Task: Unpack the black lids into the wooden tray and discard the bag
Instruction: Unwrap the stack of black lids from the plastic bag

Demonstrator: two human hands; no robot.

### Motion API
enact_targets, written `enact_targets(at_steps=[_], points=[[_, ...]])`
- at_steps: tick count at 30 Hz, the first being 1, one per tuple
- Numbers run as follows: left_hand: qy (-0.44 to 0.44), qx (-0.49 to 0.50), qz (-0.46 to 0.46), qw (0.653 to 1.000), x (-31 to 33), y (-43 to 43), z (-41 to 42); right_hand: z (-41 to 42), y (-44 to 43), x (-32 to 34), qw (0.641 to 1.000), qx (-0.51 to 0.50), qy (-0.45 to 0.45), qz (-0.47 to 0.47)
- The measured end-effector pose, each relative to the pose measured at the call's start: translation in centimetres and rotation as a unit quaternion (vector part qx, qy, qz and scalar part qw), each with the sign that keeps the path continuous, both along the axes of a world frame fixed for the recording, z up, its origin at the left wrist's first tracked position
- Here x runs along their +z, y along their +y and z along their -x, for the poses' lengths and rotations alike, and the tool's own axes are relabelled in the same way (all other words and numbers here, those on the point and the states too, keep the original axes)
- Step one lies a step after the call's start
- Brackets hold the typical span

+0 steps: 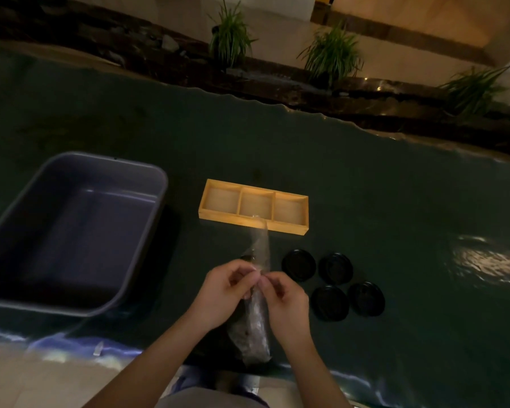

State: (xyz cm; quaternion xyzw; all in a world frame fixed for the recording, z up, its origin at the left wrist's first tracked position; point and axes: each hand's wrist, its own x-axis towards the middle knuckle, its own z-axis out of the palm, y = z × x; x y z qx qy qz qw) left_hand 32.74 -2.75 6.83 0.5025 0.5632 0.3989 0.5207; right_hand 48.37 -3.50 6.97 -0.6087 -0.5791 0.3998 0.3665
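both hands pinching clear bag (256,313), four black lids (333,285) beside

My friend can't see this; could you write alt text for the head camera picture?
Two hands, left and right, pinch a clear plastic bag above a dark table. Four black lids lie beside an empty wooden tray; a grey tub sits left.

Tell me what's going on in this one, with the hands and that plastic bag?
A person is working at a dark table, pinching a clear plastic bag between the left hand and right hand. Four black lids lie loose on the table right of the hands. The wooden tray beyond them has three compartments, all empty. A grey bin sits to the left, empty too. Whether lids remain in the bag is unclear.
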Motion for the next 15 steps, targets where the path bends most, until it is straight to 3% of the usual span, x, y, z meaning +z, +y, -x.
enact_targets(at_steps=[7,11,15], points=[[0.024,-0.028,0.051,0.998,-1.0,-0.9,1.5,0.6,-0.8,-1.5,0.996,0.045,-0.046,0.061],[0.065,-0.055,0.029,0.996,-0.5,-1.0,1.4,0.7,-1.2,-1.7,0.992,0.068,-0.107,0.017],[0.103,-0.068,-0.014,0.992,0.9,0.1,1.3,1.0,-0.3,-0.9,0.994,0.061,-0.093,-0.007]])
